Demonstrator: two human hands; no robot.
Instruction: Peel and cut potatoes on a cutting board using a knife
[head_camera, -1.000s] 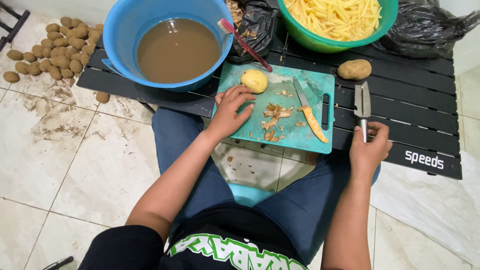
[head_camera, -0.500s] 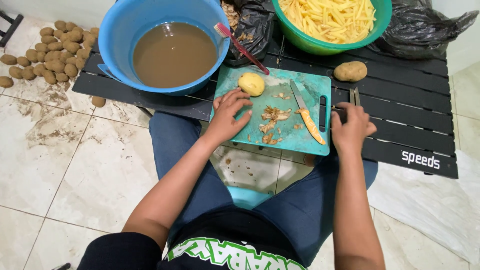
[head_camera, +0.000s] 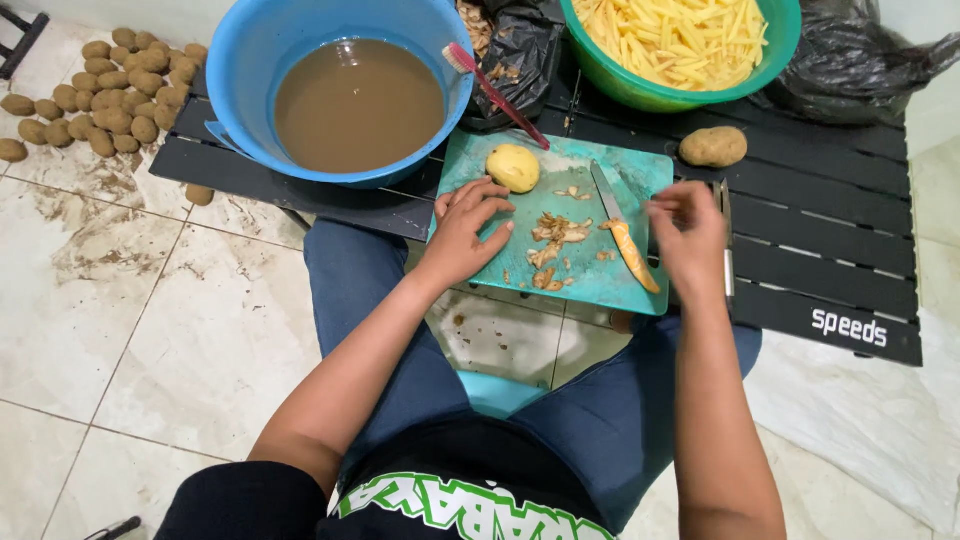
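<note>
Peeler down, that's the change: the slim metal peeler (head_camera: 727, 240), which the right hand (head_camera: 690, 235) held up off the table a second ago, now lies flat on the black slatted table (head_camera: 820, 270) just past the right edge of the teal plastic cutting board (head_camera: 590, 275), and the right hand has slid left over that edge, blurred, fingers loosely curled and gripping nothing. It hangs right beside the yellow-handled kitchen knife (head_camera: 622, 232), which lies slantwise on the board's right half, untouched. The left hand (head_camera: 465, 225) rests on the board's left edge, fingers spread and bent, empty, fingertips close to the peeled pale-yellow potato (head_camera: 513, 167) sitting at the board's far left corner. Brown peel scraps (head_camera: 555, 235) litter the board's middle. One unpeeled brown potato (head_camera: 713, 146) waits on the table off the board's far right corner. To my eye the peeling of this potato is finished and the work has turned to the knife.
</note>
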